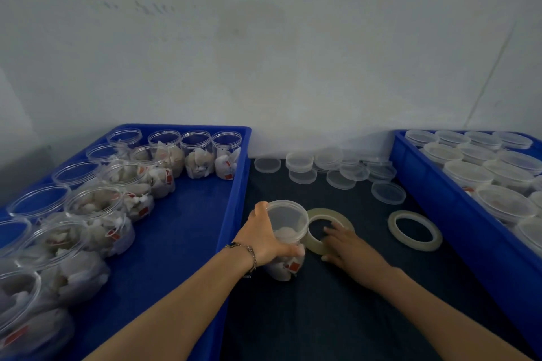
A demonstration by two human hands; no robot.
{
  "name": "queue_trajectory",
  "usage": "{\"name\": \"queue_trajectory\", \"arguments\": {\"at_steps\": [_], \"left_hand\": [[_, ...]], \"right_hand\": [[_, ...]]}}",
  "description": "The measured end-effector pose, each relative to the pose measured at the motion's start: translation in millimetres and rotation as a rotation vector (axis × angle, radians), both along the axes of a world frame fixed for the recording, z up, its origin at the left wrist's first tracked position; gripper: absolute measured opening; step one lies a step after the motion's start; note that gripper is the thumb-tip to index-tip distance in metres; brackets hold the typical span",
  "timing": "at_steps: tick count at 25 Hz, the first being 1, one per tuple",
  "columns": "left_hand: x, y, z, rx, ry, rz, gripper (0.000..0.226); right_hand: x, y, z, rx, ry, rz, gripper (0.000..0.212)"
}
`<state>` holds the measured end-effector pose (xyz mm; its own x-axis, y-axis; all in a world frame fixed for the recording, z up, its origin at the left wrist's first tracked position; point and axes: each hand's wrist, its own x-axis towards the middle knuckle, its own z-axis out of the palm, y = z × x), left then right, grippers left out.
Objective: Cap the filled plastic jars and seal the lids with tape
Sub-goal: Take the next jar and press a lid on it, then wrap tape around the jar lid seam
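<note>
A clear plastic jar (289, 231) filled with white pieces stands on the dark table, with a lid on its top. My left hand (264, 236) grips its left side, thumb over the rim. Just to its right lies a roll of clear tape (328, 217). My right hand (347, 246) rests on the near edge of that roll, fingers reaching into its hole. A second tape roll (415, 230) lies flat further right, untouched.
A blue tray (231, 184) on the left holds several open filled jars (199, 155). Another blue tray (425, 184) on the right holds several capped jars (469, 174). Loose clear lids (388, 192) lie scattered at the back of the table, near the white wall.
</note>
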<state>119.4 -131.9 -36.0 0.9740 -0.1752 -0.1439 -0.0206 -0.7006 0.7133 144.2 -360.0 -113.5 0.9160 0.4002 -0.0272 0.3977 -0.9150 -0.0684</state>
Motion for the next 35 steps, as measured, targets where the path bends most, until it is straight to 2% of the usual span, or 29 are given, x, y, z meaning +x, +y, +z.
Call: {"name": "queue_trajectory", "arguments": {"at_steps": [2, 4, 6, 9, 10, 12, 16, 20, 22, 25, 27, 29, 32, 34, 35], "left_hand": [[-3.8, -2.2, 1.0, 0.14, -0.037, -0.003, 0.12], [-7.6, -3.8, 5.5, 0.22, -0.124, -0.023, 0.121], [-9.3, -2.2, 12.0, 0.119, -0.242, -0.056, 0.1], [-14.2, -0.1, 22.4, -0.159, -0.371, -0.104, 0.041], [-17.4, -1.5, 25.6, -0.201, -0.368, -0.136, 0.033], [-24.3, -5.4, 29.8, -0.233, -0.361, -0.217, 0.032], [-32.1, -10.0, 29.6, -0.264, -0.383, -0.324, 0.034], [-35.0, -9.5, 30.0, -0.269, -0.462, -0.304, 0.017], [-34.8, -8.9, 29.2, -0.198, -0.482, -0.285, 0.021], [-34.7, -10.4, 28.1, -0.052, -0.479, -0.226, 0.013], [-34.7, -10.9, 30.3, 0.04, -0.478, -0.197, 0.017], [-34.2, -9.6, 33.6, 0.074, -0.474, -0.162, 0.023], [-36.4, -9.8, 35.4, 0.108, -0.494, -0.154, 0.028], [-36.7, -10.3, 34.8, 0.125, -0.498, -0.164, 0.03], [-35.2, -8.5, 34.9, 0.13, -0.501, -0.149, 0.03]], "right_hand": [[-8.7, 1.6, 3.6, 0.046, -0.051, -0.019, 0.037], [-25.4, 0.4, 12.7, 0.17, -0.03, -0.102, 0.019], [-44.2, -3.9, 21.7, 0.307, -0.066, -0.197, 0.011], [-74.1, -10.0, 36.7, 0.634, -0.166, -0.252, 0.02], [-83.1, -9.0, 44.1, 0.709, -0.2, -0.227, 0.022], [-96.7, -3.4, 58.6, 0.767, -0.243, -0.166, 0.022], [-106.2, 6.2, 73.9, 0.711, -0.174, -0.077, 0.019], [-106.3, 12.1, 77.6, 0.583, -0.134, -0.074, 0.028], [-106.0, 14.7, 79.0, 0.525, -0.118, -0.078, 0.028], [-104.4, 21.9, 84.9, 0.432, -0.065, -0.139, 0.015], [-103.2, 28.0, 88.7, 0.403, 0.015, -0.192, 0.014], [-102.0, 33.6, 90.1, 0.385, 0.084, -0.237, 0.026], [-95.1, 35.7, 83.7, 0.203, 0.11, -0.295, 0.074], [-83.8, 32.5, 78.0, 0.106, 0.185, -0.326, 0.089], [-77.8, 29.1, 76.5, 0.13, 0.27, -0.326, 0.094]]}}
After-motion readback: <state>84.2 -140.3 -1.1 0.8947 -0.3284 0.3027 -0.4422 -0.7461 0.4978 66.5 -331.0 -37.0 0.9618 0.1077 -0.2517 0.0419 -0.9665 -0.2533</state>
